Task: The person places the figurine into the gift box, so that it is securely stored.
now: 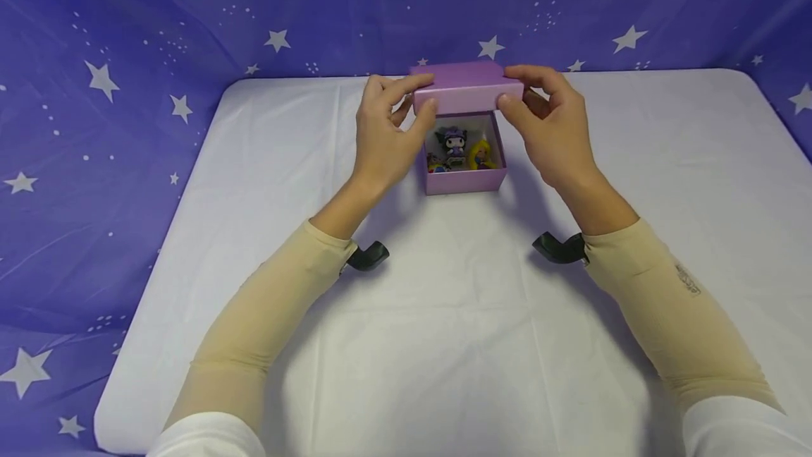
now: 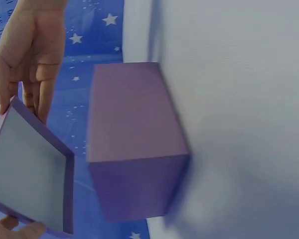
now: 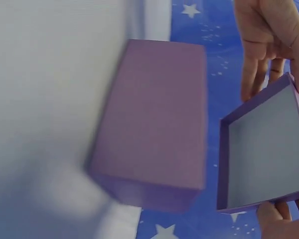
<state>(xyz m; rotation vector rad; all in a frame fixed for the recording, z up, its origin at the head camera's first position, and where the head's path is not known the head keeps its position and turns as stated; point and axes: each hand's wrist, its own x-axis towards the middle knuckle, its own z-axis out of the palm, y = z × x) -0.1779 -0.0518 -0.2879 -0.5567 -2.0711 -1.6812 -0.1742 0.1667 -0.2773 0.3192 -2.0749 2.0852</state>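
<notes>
A purple box lid [image 1: 468, 87] is held above the back of an open purple box [image 1: 465, 182]. My left hand [image 1: 387, 134] pinches the lid's left end between thumb and fingers, and my right hand [image 1: 553, 125] pinches its right end. Inside the box sit a dark-hooded figurine [image 1: 454, 144], a yellow-haired figurine [image 1: 482, 155] and a partly hidden colourful piece [image 1: 435, 163]. In the left wrist view the lid's pale inside [image 2: 32, 167] faces the camera, apart from the box [image 2: 137, 114]. The right wrist view likewise shows the lid [image 3: 264, 149] beside the box [image 3: 152, 114].
The box stands on a white-covered table [image 1: 431, 344], near its far edge. Behind and to the left hangs a blue-purple cloth [image 1: 209, 13] with white stars. Black curved pieces [image 1: 369, 257] stick out from both beige sleeves [image 1: 279, 302] at the wrists.
</notes>
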